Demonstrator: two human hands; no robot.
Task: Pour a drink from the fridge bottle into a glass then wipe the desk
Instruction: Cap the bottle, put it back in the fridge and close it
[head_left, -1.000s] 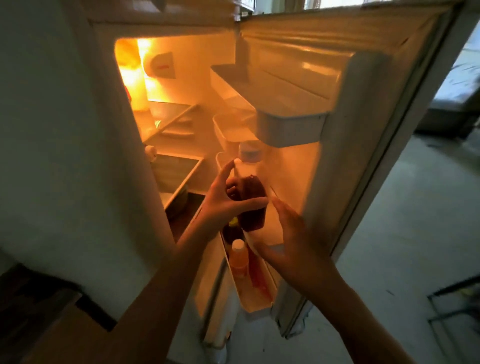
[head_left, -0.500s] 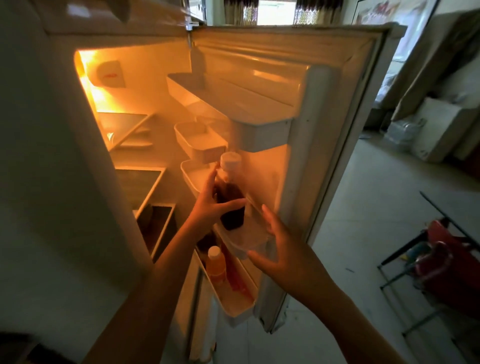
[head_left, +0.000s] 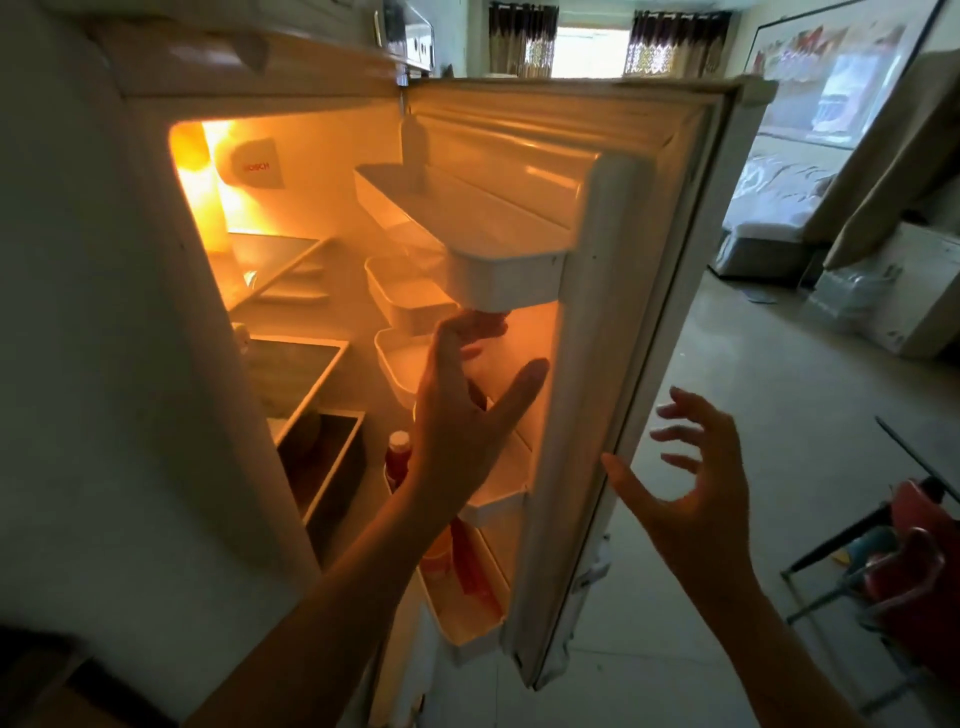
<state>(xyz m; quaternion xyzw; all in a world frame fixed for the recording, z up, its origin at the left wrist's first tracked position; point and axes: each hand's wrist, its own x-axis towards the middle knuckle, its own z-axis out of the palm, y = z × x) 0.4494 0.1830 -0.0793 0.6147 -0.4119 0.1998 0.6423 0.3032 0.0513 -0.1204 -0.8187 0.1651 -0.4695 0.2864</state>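
Note:
The fridge stands open, its door (head_left: 597, 364) swung out to the right. My left hand (head_left: 462, 415) is raised in front of the middle door shelf (head_left: 498, 499), fingers spread and thumb out, gripping nothing that I can see. The dark drink bottle (head_left: 479, 399) is almost wholly hidden behind that hand; only a dark sliver shows between the fingers. My right hand (head_left: 691, 483) hovers open just right of the door's edge, apart from it. No glass or desk is in view.
A red-capped bottle (head_left: 399, 457) and an orange bottle (head_left: 436, 556) stand in the lower door shelves. Upper door shelf (head_left: 498, 280) juts out above my left hand. A red chair (head_left: 909, 566) stands at the right; bare floor (head_left: 727, 405) lies beyond the door.
My left hand's thumb has come off the bottle and its fingers have spread. My right hand has drawn back from the door shelf to the right of the door's edge. The view has tilted up.

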